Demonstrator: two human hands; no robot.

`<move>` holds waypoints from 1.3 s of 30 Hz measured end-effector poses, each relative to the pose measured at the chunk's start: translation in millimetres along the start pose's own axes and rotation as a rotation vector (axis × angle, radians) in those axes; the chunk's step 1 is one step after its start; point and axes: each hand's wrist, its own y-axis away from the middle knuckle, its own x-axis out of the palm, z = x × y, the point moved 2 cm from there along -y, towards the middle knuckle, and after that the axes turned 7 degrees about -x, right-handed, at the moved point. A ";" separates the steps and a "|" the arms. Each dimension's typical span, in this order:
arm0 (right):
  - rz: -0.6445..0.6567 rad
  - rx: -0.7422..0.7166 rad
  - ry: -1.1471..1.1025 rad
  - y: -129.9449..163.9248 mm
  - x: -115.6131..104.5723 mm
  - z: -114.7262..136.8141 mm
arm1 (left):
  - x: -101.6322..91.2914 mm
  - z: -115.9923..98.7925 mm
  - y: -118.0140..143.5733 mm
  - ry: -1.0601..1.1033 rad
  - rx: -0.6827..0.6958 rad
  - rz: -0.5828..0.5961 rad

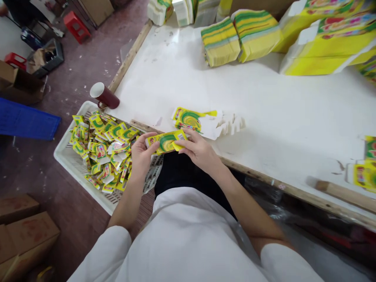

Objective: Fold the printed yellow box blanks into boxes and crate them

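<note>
Fingers of your left hand (pixel 141 154) and right hand (pixel 203 152) gripped opposite ends of a slim yellow-and-green printed cardboard box (pixel 168 142) at the white worktop (pixel 264 113) edge nearest you. Its yellow right-end flap (pixel 178 146) probably wanted light, square pressure, left end steady, walls uncrushed.

Single view from a camera worn on the person's head, facing forward and steeply down. Closest to the lens, the shirt (pixel 185 235) fills much of the bottom edge. The left hand (pixel 142 154) and right hand (pixel 199 149) show a little farther off, near mid-frame. Beyond, the view takes in the table (pixel 264 109), its near edge slanting down rightward; at left it looks down into the crate (pixel 76 172) and onto the floor (pixel 96 55).
</note>
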 end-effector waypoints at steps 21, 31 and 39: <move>-0.006 0.447 0.405 -3.1 -15.6 -57.9 | -103.7 -27.2 -16.5 -0.709 0.393 -0.534; -0.071 0.343 -0.532 1.0 -5.7 24.8 | 79.0 14.6 11.9 0.204 0.118 0.194; -0.093 0.439 -0.577 6.5 11.7 30.5 | 79.4 8.4 8.7 0.247 0.120 0.071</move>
